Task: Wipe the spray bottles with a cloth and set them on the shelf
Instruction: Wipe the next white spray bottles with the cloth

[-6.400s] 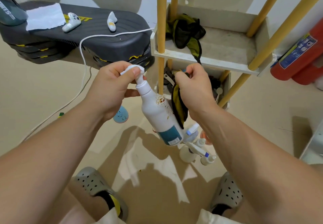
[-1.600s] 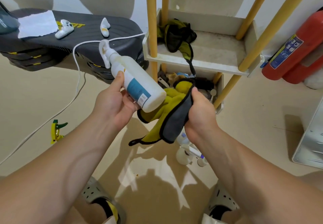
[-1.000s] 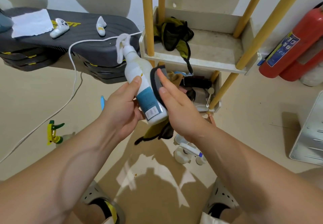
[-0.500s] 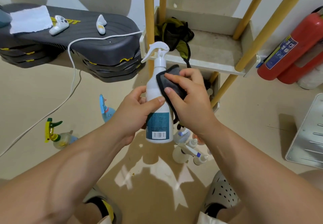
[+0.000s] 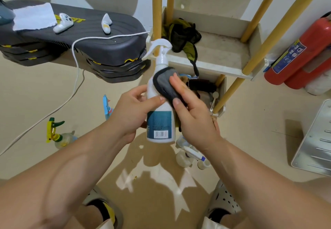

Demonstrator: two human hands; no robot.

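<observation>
The left hand (image 5: pixel 132 110) grips the white spray bottle (image 5: pixel 160 121) around its middle and holds it upright. The right hand (image 5: pixel 193 114), fingers straight, presses a grey cloth (image 5: pixel 164 83) against the bottle's shoulder. The bottle is in the air in front of the shelf (image 5: pixel 215 64).

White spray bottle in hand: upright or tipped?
Upright. The white spray bottle has its trigger head on top, barcoded base below; left hand grips its body, right hand presses a grey cloth on it.
</observation>
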